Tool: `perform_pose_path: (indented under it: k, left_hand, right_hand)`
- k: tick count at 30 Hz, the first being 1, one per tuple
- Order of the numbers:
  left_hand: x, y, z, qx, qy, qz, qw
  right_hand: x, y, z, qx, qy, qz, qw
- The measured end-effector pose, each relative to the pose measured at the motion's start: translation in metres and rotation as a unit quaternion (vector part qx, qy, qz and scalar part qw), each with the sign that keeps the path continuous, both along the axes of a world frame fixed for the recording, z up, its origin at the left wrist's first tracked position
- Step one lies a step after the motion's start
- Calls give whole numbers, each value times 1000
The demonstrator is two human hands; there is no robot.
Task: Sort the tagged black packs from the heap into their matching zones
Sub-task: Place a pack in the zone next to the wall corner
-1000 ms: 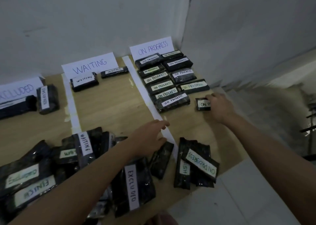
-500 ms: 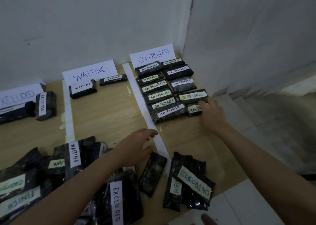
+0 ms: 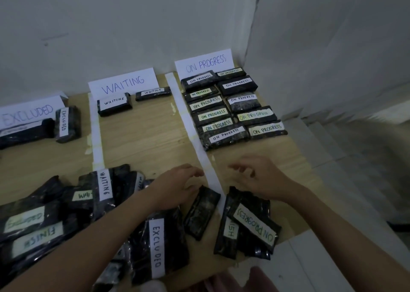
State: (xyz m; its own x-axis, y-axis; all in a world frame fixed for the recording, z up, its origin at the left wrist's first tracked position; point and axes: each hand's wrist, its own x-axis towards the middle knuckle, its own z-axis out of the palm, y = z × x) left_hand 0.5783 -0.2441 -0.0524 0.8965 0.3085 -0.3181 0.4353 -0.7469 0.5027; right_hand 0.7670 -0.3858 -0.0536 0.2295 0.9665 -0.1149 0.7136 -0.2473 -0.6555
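Observation:
A heap of tagged black packs (image 3: 66,212) fills the table's near left. My left hand (image 3: 175,185) hovers open over its right side, just above an untagged-side pack (image 3: 200,212). My right hand (image 3: 259,176) hangs open and empty above a small pile topped by an "ON PROGRESS" pack (image 3: 255,227). The ON PROGRESS zone (image 3: 206,62) at the back right holds two columns of several packs; the newest one (image 3: 267,130) lies at the front right. The WAITING zone (image 3: 124,83) has two packs. The EXCLUDED zone (image 3: 28,112) has two.
White tape strips (image 3: 96,136) (image 3: 195,141) divide the wooden table (image 3: 144,136) into zones. Walls close the back and right. The table's right edge drops to a tiled floor (image 3: 355,158). An "EXCLUDED" pack (image 3: 157,247) lies near the front edge.
My right hand has let go of the pack in the ON PROGRESS zone and drawn back toward the near pile. My left hand has barely moved.

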Motion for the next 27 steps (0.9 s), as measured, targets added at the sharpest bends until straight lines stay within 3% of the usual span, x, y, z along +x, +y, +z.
perform_pose_path:
  k: [4,13,16,19,21,25,27]
  left_hand:
    - [0,-1,0,-12,-11,-6,1000]
    - [8,-16,-3,-34,-64,-13,997]
    - [9,-23,-1,-76,-84,18,993]
    - [10,-31,4,-174,-89,73,978]
    - [10,-35,8,-254,-91,108,957]
    - [11,-33,10,-289,-157,183,926]
    - [12,-28,10,-310,-187,244,900]
  right_hand:
    - [-26,-29,7,-75,-9,60,995]
    - [-27,-39,2,-120,-55,39,990]
    - [-23,-33,11,-100,-21,5,995]
    - [-20,-18,30,-22,69,-90,993]
    - [-21,-4,36,44,156,-184,969]
    - [-25,14,31,68,420,-372,825]
    - [-28,15,25,43,462,-403,789]
